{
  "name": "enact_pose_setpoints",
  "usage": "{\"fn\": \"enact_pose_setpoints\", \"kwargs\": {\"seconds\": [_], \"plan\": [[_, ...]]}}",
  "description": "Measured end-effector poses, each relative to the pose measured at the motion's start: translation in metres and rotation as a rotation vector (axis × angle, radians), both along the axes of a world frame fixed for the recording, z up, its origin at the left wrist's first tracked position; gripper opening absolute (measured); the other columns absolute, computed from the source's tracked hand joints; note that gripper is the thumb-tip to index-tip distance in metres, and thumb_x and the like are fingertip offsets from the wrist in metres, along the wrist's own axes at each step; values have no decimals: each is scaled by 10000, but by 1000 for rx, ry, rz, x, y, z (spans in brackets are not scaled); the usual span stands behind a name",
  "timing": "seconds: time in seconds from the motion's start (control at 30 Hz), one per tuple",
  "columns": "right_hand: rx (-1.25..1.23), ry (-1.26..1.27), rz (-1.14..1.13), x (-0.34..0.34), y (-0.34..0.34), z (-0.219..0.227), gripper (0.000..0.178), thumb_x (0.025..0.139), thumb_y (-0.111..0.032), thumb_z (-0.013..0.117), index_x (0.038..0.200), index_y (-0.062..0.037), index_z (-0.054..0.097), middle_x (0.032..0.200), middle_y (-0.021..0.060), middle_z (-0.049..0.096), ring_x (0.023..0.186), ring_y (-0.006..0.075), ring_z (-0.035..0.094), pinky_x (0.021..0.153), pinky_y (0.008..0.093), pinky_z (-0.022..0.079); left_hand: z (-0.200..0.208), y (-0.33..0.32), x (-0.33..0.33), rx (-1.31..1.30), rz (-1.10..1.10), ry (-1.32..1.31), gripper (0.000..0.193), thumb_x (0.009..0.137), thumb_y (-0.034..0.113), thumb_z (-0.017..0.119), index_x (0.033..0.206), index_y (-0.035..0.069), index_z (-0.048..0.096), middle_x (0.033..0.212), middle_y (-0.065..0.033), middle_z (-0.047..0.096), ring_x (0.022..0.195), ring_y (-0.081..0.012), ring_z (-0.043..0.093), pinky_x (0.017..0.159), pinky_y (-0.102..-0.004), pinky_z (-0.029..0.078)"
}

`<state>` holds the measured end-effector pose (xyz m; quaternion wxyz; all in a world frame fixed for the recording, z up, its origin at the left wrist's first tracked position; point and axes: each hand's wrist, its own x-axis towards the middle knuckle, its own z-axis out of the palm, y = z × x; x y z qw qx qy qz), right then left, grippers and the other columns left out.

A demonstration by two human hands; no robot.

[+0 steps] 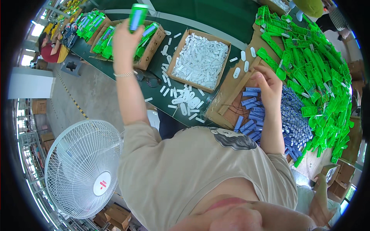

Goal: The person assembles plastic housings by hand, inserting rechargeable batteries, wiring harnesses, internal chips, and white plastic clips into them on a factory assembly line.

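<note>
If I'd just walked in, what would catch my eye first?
Probably the heap of bright green plastic casings on the right, with blue cylindrical cells piled beside it. At upper left, the left hand holds up another green casing. A white fan stands at lower left.

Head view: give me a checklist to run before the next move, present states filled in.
1. Green casing held in the left hand: ok.
2. Blue insert fully seated in it: cannot tell.
3. Right hand holding nothing: cannot tell; its fingers are curled, the palm partly hidden.
4. White parts all inside their open carton: not ok; many lie outside.
5. Dark glasses clear of the left forearm: cannot tell; they look close.
</note>
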<state>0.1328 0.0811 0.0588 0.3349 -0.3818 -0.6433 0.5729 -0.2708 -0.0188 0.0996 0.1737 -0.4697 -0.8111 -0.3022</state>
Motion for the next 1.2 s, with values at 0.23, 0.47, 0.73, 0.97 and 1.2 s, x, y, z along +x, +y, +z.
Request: {"fn": "enact_pose_setpoints", "kwargs": {"seconds": [0.23, 0.47, 0.73, 0.97, 1.2], "plan": [[88, -20, -164, 45, 13, -19, 215, 900, -84, 609, 1066, 51, 626, 856, 52, 656, 701, 75, 562, 616, 201, 435, -17, -9, -162, -132, 284, -59, 481, 745, 348, 688, 1074, 0, 646, 994, -225, 662, 956, -364, 630, 840, -416, 485], [226, -116, -319, 87, 13, -15, 172, 904, -57, 584, 1028, 47, 642, 804, 53, 652, 678, 74, 549, 615, 193, 433, -63, -41, -279, -283, 629, -159, 553, 736, 461, 634, 1046, 6, 681, 1003, -233, 663, 961, -356, 637, 861, -404, 483], [168, -221, -375, 99, 15, -31, 158, 904, -57, 582, 1009, 40, 650, 787, 50, 644, 664, 70, 536, 601, 191, 429, -76, -32, -299, -339, 301, -160, 481, 756, 338, 675, 1058, -36, 658, 985, -226, 671, 917, -313, 657, 836, -377, 485], [190, -242, -350, 86, 14, -19, 146, 897, -47, 591, 1001, 38, 648, 800, 48, 634, 679, 79, 541, 624, 194, 436, -79, -22, -319, -600, 324, -344, 438, 764, 294, 692, 1030, -51, 654, 969, -221, 673, 898, -293, 662, 792, -372, 486], [282, -407, -404, 94, 18, 9, 172, 861, -94, 641, 957, 47, 661, 796, 58, 656, 714, 90, 581, 660, 223, 462, -106, -28, -361, -297, -13, -439, 612, 765, 383, 690, 1184, -50, 582, 1091, -216, 656, 1031, -312, 629, 868, -392, 462]]}}
